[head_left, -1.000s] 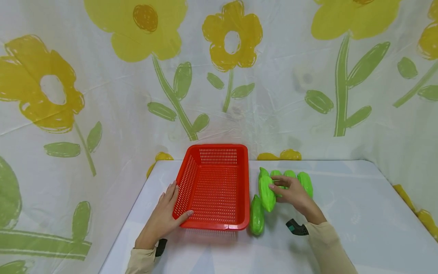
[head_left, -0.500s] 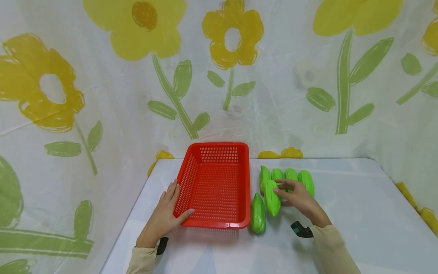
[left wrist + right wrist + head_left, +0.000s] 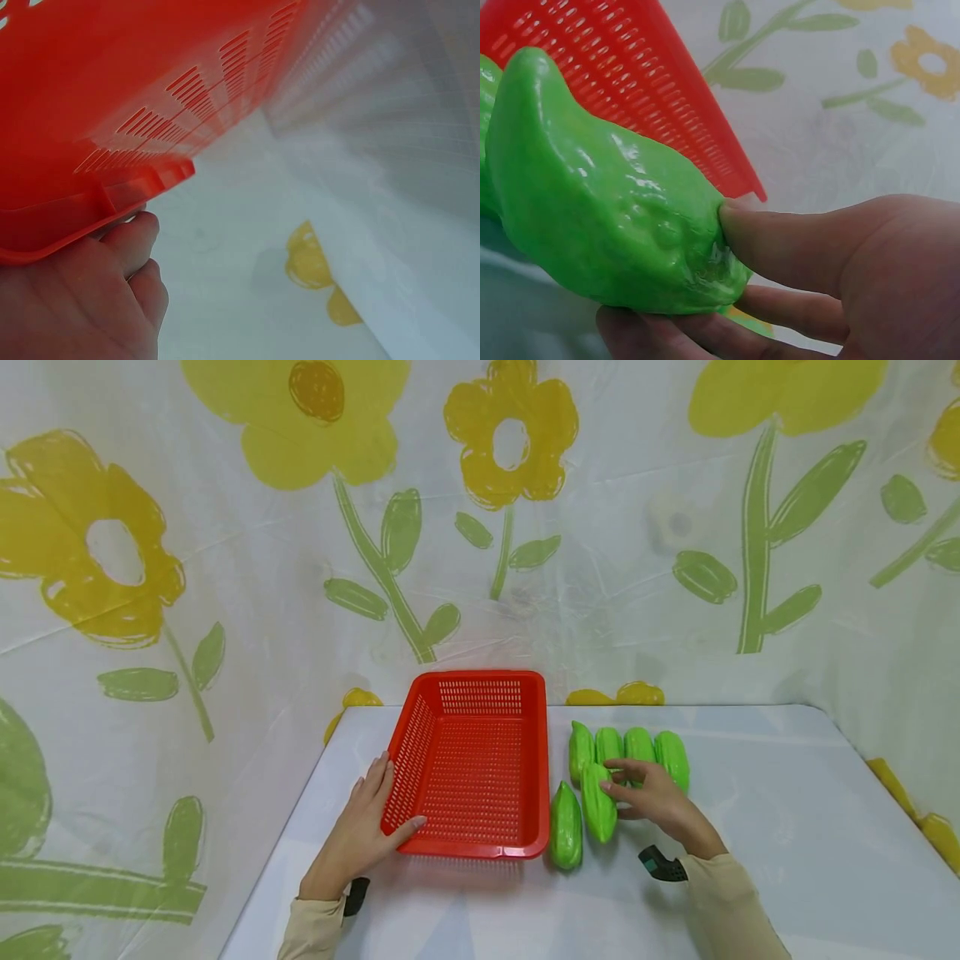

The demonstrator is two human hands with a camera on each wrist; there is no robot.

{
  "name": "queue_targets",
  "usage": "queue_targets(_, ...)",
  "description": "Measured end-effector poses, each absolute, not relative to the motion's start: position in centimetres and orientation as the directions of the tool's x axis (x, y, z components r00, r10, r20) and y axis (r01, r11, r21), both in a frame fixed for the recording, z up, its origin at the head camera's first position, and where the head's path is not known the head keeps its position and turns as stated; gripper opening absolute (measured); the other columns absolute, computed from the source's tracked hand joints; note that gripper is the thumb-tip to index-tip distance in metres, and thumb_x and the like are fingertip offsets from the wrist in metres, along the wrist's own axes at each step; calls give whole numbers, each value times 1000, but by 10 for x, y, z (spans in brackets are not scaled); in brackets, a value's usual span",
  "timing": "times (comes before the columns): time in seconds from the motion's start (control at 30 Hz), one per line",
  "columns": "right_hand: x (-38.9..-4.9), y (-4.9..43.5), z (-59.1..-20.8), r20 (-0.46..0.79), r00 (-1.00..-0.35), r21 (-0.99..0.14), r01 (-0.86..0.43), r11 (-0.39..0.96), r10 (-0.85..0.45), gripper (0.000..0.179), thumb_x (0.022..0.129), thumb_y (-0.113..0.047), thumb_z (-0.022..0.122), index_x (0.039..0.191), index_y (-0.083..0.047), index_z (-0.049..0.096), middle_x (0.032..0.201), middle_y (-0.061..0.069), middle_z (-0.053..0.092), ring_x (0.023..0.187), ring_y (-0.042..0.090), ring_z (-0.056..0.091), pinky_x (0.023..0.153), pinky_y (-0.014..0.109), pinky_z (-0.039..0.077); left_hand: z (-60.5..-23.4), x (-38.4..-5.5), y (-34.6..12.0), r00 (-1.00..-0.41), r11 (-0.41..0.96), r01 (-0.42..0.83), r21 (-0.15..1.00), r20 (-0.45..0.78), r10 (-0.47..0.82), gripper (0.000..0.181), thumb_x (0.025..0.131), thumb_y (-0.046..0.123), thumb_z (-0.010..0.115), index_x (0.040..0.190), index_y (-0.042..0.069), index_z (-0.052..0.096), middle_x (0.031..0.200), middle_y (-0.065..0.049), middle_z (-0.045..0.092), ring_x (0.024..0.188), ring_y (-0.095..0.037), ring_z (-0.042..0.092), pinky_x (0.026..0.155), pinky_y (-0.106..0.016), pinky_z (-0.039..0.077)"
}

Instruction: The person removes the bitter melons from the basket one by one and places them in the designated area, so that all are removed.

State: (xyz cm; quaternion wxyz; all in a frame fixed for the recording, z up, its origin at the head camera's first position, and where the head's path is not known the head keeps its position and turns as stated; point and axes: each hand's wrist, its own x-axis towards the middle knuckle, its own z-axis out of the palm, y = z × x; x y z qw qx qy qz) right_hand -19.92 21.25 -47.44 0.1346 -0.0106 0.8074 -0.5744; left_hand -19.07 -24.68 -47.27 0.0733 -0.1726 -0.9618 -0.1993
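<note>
In the head view, my right hand [image 3: 656, 797] holds the far end of a bright green, ridged gourd [image 3: 598, 810] between thumb and fingers, its pointed tip facing me. The right wrist view shows the thumb on top of the glossy gourd [image 3: 622, 210] and fingers beneath. My left hand [image 3: 360, 831] rests on the near-left corner of a red perforated plastic basket [image 3: 546, 760], fingers straight along the left side and thumb over the near rim. In the left wrist view, part of the left hand [image 3: 90, 292] touches the outer basket rim [image 3: 45, 247].
A darker green gourd [image 3: 566, 831] lies between the basket and the held one. Behind, several green gourds stand in a row, with one [image 3: 672, 760] at its right end. A flower-printed curtain [image 3: 600, 527] borders the pale table [image 3: 780, 827].
My right hand has moved the held gourd right and toward me, away from the back row and into line with the darker gourd. The left hand has stayed on the basket.
</note>
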Motion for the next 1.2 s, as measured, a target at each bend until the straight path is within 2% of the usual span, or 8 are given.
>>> queue_targets(0.37, -198, 214, -479, -190, -965, -926, 115, 359, -180, 61, 100, -23, 70, 148, 7, 48, 136, 32, 56, 101, 22, 71, 79, 43, 66, -472, -192, -247, -926, 862, 369, 349, 218, 309, 104, 91, 60, 66, 161, -6, 25, 173, -21, 18, 159, -44, 22, 125, -66, 26)
queue_targets(0.8, -194, 207, -480, -239, -958, -889, 152, 432, -155, 58, 96, -23, 75, 144, 2, 55, 128, 25, 60, 92, 19, 71, 76, 40, 66, -473, -191, -247, -927, 859, 366, 357, 217, 305, 103, 92, 59, 67, 161, -5, 25, 173, -21, 18, 159, -42, 21, 125, -66, 24)
queue_targets(1.2, -191, 202, -477, -204, -966, -873, 105, 476, -161, 56, 96, -19, 74, 142, 7, 55, 129, 30, 60, 92, 21, 71, 72, 40, 66, -474, -193, -248, -939, 864, 341, 370, 185, 291, 106, 91, 61, 66, 162, -3, 23, 174, -18, 15, 161, -40, 18, 127, -65, 22)
